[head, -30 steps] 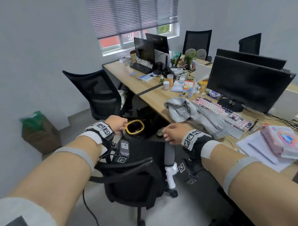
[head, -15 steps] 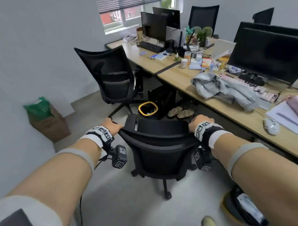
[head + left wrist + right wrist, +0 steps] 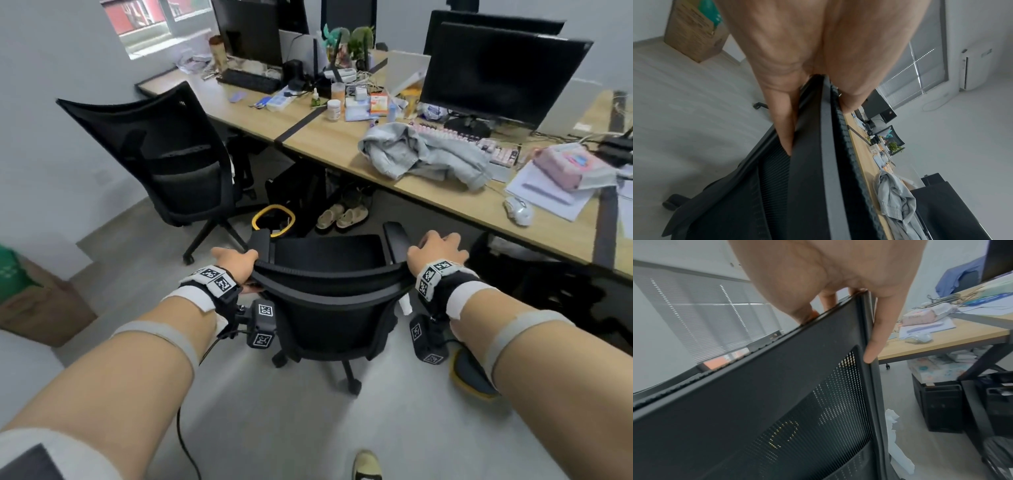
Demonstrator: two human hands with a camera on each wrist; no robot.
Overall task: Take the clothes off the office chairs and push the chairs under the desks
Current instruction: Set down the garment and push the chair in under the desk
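Note:
A black mesh office chair (image 3: 329, 298) stands right in front of me, its seat toward the wooden desk (image 3: 325, 137). My left hand (image 3: 236, 262) grips the backrest's top left corner, fingers behind the frame (image 3: 809, 178). My right hand (image 3: 435, 250) grips the top right corner, one finger (image 3: 875, 340) down the side edge of the chair (image 3: 777, 386). A grey jacket (image 3: 421, 154) lies crumpled on the desk by the keyboard. A second black chair (image 3: 164, 147) stands bare at the left, out from its desk. A blue garment (image 3: 955, 279) hangs over a distant chair.
A yellow-rimmed bin (image 3: 272, 219) and sandals (image 3: 342, 216) sit under the desk ahead of the chair. Monitors (image 3: 496, 68), a mouse (image 3: 519, 209) and papers crowd the desktop. A cardboard box (image 3: 37, 301) stands by the left wall. A PC tower (image 3: 941, 405) stands under the desk at right.
My hands went from near the desk edge to the chair's backrest corners and hold them now. The chair and I stand farther back from the desk.

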